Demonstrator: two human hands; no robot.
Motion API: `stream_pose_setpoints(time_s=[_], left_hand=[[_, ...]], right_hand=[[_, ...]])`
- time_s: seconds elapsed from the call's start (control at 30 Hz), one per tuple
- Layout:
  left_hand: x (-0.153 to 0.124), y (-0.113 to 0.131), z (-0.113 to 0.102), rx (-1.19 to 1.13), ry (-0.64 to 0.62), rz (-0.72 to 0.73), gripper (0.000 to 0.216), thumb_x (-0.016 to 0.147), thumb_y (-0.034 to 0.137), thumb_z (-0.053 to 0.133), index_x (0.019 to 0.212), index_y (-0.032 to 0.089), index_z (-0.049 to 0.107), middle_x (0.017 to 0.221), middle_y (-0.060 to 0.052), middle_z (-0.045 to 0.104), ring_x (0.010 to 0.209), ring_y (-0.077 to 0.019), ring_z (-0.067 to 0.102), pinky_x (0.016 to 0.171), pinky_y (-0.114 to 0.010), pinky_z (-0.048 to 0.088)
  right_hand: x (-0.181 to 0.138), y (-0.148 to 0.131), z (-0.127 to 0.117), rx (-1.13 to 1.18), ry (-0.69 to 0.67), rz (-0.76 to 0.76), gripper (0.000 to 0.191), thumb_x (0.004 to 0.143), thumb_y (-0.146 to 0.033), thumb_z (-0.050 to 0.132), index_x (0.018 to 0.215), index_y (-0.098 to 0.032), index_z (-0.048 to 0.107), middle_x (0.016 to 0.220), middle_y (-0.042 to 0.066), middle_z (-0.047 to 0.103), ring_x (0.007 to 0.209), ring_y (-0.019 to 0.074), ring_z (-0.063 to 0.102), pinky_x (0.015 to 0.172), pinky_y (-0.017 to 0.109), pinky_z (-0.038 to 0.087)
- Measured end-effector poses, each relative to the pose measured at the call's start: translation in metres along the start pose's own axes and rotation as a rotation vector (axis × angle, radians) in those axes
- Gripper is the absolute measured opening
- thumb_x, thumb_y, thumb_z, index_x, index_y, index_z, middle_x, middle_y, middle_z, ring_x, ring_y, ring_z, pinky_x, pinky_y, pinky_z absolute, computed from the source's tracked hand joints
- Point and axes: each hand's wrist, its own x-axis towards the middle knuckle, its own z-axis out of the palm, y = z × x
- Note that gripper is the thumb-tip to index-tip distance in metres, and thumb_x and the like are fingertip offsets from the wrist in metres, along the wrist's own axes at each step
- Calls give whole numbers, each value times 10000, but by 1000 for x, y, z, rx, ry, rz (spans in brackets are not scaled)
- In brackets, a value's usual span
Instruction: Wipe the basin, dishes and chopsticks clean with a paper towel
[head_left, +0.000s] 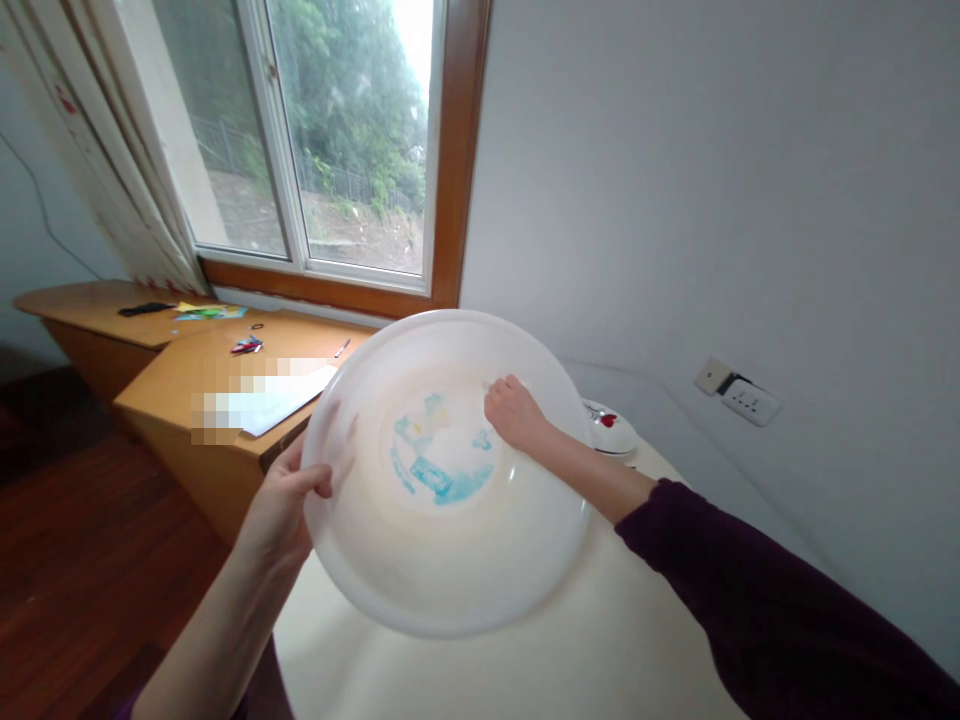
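A large translucent white plastic basin (pixel 420 560) is tilted up toward me above a cream-white table (pixel 570 650). A blue label shows through its bottom (pixel 439 470). My left hand (pixel 281 500) grips the basin's left rim, thumb over the edge and fingers behind. Inside the basin, near the upper middle, my right hand (pixel 511 412) is closed into a fist pressed against the wall. Something small may be under its fingers, but I cannot make it out. A dark purple sleeve (pixel 750 600) covers my right forearm.
Behind the basin's right edge a white dish with a red mark (pixel 611 425) lies on the table. A wooden desk (pixel 195 380) with papers and small items stands under the window (pixel 315 140). A wall socket (pixel 742 395) is at right. Dark wood floor lies at left.
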Motion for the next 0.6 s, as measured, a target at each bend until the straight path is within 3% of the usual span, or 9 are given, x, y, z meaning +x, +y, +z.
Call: stream_pose_setpoints(time_s=[0.1, 0.17, 0.23, 0.27, 0.33, 0.4, 0.47, 0.53, 0.6], left_hand=[[3, -3, -1, -52, 60, 54, 675, 364, 17, 496, 985, 208, 681, 693, 21, 679, 503, -98, 539, 393, -135, 413], [5, -6, 2, -77, 67, 54, 683, 367, 6, 494, 990, 216, 677, 727, 20, 684, 534, -97, 550, 418, -129, 429], [6, -9, 7, -93, 45, 26, 705, 365, -1, 481, 1008, 217, 669, 718, 22, 677, 534, -97, 549, 426, -132, 434], [5, -10, 10, -100, 32, 7, 717, 361, -2, 472, 1018, 211, 666, 704, 22, 672, 523, -98, 545, 421, -136, 432], [4, -13, 15, -107, 5, -38, 744, 352, 3, 457, 1042, 196, 656, 669, 19, 661, 494, -103, 536, 403, -148, 423], [1, -16, 19, -104, -12, -67, 761, 353, 10, 455, 1068, 188, 647, 641, 18, 651, 481, -109, 530, 387, -153, 407], [-2, -17, 19, -96, -25, -62, 754, 363, 15, 461, 1074, 186, 646, 641, 18, 647, 500, -115, 538, 394, -153, 402], [-5, -19, 19, -85, -24, -40, 731, 374, 19, 464, 1059, 186, 655, 661, 19, 646, 517, -110, 534, 400, -148, 396], [-8, -20, 19, -81, -14, -18, 726, 381, 22, 460, 1058, 197, 656, 679, 25, 644, 524, -100, 520, 402, -143, 382]], right_hand=[[-28, -29, 16, 80, -153, 9, 227, 755, -30, 466, 850, -59, 670, 881, 205, 664, 855, 273, 621, 712, 358, 425], [-38, -52, 19, 201, -249, -128, 173, 715, -120, 555, 836, -135, 677, 862, 108, 690, 772, 207, 636, 636, 272, 435], [-35, -74, 12, 676, -349, -498, 266, 679, -98, 554, 915, -172, 653, 909, 37, 686, 802, 153, 619, 659, 218, 432], [-28, -85, 6, 852, -361, -597, 279, 651, -94, 563, 908, -169, 643, 900, 21, 677, 801, 147, 606, 669, 213, 431], [-5, -101, -7, 1119, -283, -578, 238, 612, -87, 561, 835, -148, 623, 797, 1, 650, 746, 141, 579, 662, 221, 429], [26, -107, -19, 1420, -77, -419, 174, 599, -92, 550, 759, -144, 595, 732, -16, 610, 719, 132, 558, 660, 227, 430], [56, -102, -24, 1679, 238, -148, 132, 597, -138, 566, 728, -152, 570, 725, -26, 589, 711, 126, 543, 672, 234, 434], [79, -85, -21, 1858, 563, 241, 165, 601, -169, 551, 765, -155, 560, 747, -24, 588, 703, 121, 538, 672, 236, 443], [92, -62, -11, 1868, 802, 689, 153, 609, -190, 510, 752, -155, 550, 727, -17, 585, 689, 126, 536, 665, 243, 455]])
